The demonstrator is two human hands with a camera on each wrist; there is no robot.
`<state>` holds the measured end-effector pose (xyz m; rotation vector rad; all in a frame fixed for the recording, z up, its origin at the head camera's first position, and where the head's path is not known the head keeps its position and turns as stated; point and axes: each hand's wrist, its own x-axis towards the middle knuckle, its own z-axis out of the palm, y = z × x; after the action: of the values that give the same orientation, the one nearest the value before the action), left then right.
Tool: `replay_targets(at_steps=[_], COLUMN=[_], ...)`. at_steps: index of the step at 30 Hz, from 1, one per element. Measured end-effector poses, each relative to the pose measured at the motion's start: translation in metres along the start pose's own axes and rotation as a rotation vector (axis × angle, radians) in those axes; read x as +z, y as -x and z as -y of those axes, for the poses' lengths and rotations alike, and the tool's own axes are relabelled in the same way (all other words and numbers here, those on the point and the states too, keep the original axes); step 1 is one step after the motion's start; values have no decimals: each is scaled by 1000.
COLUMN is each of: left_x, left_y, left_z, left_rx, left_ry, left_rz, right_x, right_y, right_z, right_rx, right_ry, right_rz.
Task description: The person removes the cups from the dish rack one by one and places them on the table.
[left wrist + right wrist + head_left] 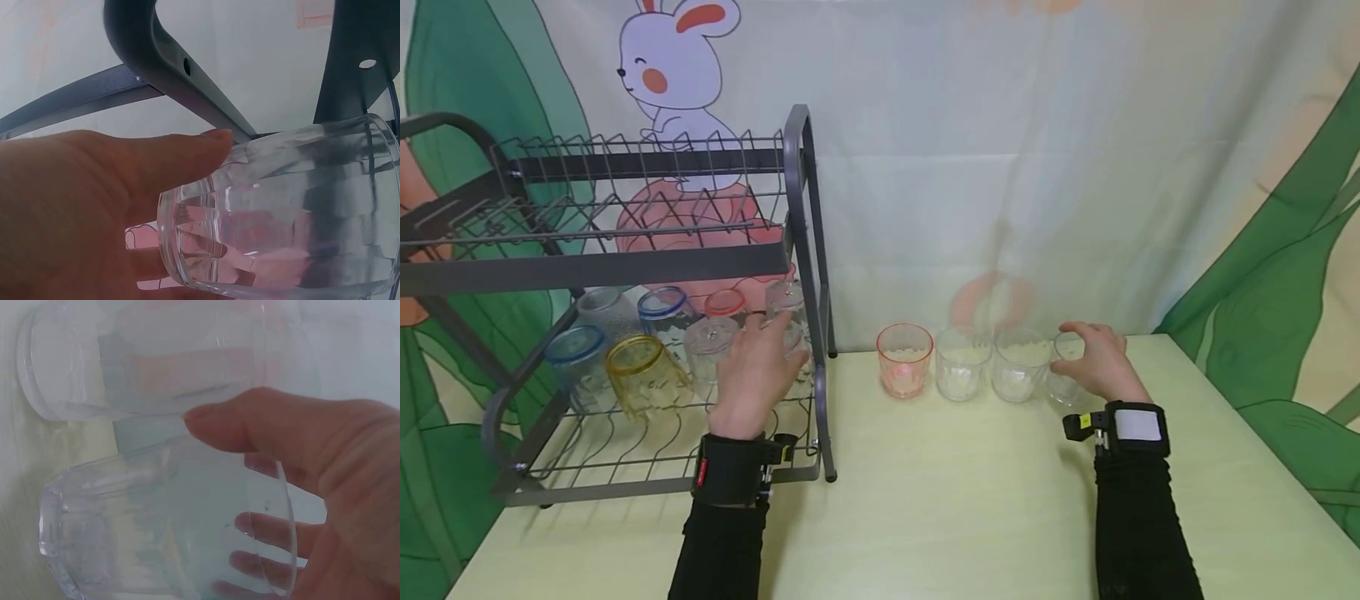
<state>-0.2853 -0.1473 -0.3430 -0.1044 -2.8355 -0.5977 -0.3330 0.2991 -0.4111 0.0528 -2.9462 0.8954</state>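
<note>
At the right end of the lower rack shelf, my left hand (752, 371) holds an upside-down clear glass (281, 219) near its base. The thumb lies along one side and fingers show through the glass. On the table at right, my right hand (1101, 362) is round an upright clear glass (156, 519), the last in a row. Its thumb lies at the near side by the rim, and the fingertips show through the far side. Beside it in the row stand two clear glasses (1021, 367) (962, 367) and a red-rimmed glass (905, 362).
A dark two-tier metal rack (805, 217) stands at left, its post close to my left hand. On its lower shelf are an amber glass (647, 375), blue-rimmed glasses (580, 375) and other glasses. A printed curtain (1075, 167) hangs behind the table (962, 500).
</note>
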Motion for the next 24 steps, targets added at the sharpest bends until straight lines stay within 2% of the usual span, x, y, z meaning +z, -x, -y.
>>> replay_targets(at_steps=[5, 13, 20, 24], left_x=[-2, -6, -15, -23], left_y=[1, 5, 9, 15], left_z=[2, 2, 0, 2], left_rx=[8, 29, 44, 34], left_ry=[23, 29, 48, 98], left_rz=[-38, -62, -79, -74], right_x=[2, -1, -12, -24], right_y=[-1, 0, 7, 11], right_z=[0, 1, 0, 5], right_rx=[12, 23, 36, 5], right_ry=[-16, -26, 1, 20], right_rz=[0, 7, 75, 71])
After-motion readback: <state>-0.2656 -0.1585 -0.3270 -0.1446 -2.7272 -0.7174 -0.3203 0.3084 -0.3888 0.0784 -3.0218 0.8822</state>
